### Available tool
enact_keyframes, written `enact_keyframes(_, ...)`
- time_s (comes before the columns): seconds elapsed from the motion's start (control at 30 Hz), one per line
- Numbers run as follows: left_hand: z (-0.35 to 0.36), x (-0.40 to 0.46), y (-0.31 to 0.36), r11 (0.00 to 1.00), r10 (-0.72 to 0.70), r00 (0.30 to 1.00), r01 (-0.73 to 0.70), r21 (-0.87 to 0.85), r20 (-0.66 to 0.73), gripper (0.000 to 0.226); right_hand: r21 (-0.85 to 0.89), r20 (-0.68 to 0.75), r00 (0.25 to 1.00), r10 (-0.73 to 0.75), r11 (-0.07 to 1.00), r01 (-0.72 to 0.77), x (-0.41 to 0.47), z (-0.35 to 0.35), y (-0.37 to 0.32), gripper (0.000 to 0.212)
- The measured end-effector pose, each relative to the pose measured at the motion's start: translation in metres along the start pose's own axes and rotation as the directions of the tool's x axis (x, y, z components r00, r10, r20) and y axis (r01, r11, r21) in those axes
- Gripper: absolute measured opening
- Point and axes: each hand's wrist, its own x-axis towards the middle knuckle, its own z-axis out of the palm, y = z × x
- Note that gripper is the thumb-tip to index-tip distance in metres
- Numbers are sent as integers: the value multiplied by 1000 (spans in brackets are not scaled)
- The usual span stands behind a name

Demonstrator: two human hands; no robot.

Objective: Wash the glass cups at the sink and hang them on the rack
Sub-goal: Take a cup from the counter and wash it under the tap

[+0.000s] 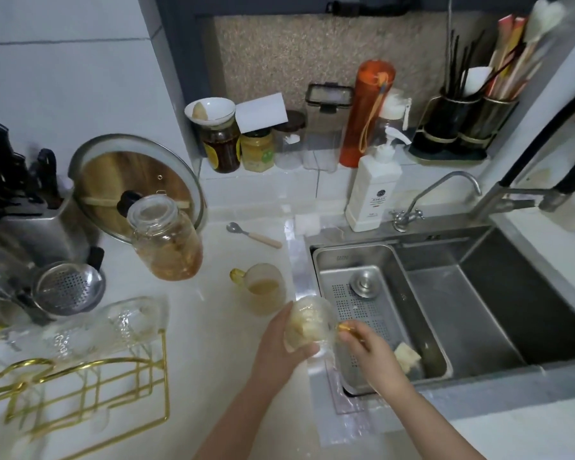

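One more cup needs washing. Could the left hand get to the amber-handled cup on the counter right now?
Probably not yet: the left hand is gripping the glass cup at the sink's edge. The cup on the counter stands just beyond it, unobstructed.

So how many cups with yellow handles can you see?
2. One cup is held in both hands, left hand and right hand, at the sink's edge. The other cup stands on the counter just behind. More may be hidden in the blurry glassware by the rack.
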Motion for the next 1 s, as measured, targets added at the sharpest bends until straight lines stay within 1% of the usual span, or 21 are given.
enact_keyframes(0.07,11,2,9,1000,20,1000,-21,16,6,85,32,-36,999,-16,999,17,-4,-14,0,11)
enact_keyframes(0.13,25,3,17,999,48,998,-48,9,32,90,58,-69,997,-19,998,23,-10,-28,0,12)
enact_keyframes(0.17,32,2,22,998,63,997,-64,8,48,89,69,-91,996,-21,997,27,-13,-36,1,11)
enact_keyframes(0.23,48,1,32,996,82,993,-84,28,80,79,86,-132,991,-24,996,36,-19,-54,4,11)
enact_keyframes(0.33,76,3,44,991,110,987,-119,67,117,79,85,-168,985,-36,995,51,-24,-85,13,14)
enact_keyframes(0.43,111,4,59,987,130,984,-140,77,120,76,86,-181,983,-34,995,50,-25,-121,30,11)
enact_keyframes(0.53,154,2,77,985,155,983,-162,67,98,59,42,-176,983,-44,998,52,-22,-162,49,10)
enact_keyframes(0.7,231,7,104,992,102,992,-108,72,76,41,32,-144,989,-44,998,49,-13,-236,80,6)
enact_keyframes(0.77,259,9,114,993,88,994,-92,73,59,43,38,-120,992,-33,999,38,-9,-260,92,8)
enact_keyframes(0.83,283,11,123,994,70,997,-74,80,43,51,20,-105,994,-38,999,40,-6,-283,102,15)
enact_keyframes(0.9,303,15,126,998,34,999,-35,47,19,59,-4,-96,994,-57,998,57,-4,-302,109,19)
enact_keyframes(0.93,312,16,130,999,30,999,-30,31,20,60,-11,-108,991,-75,997,74,-3,-310,112,21)
enact_keyframes(1.0,326,17,138,999,36,998,-36,2,42,56,-24,-153,983,-103,995,100,0,-321,117,24)
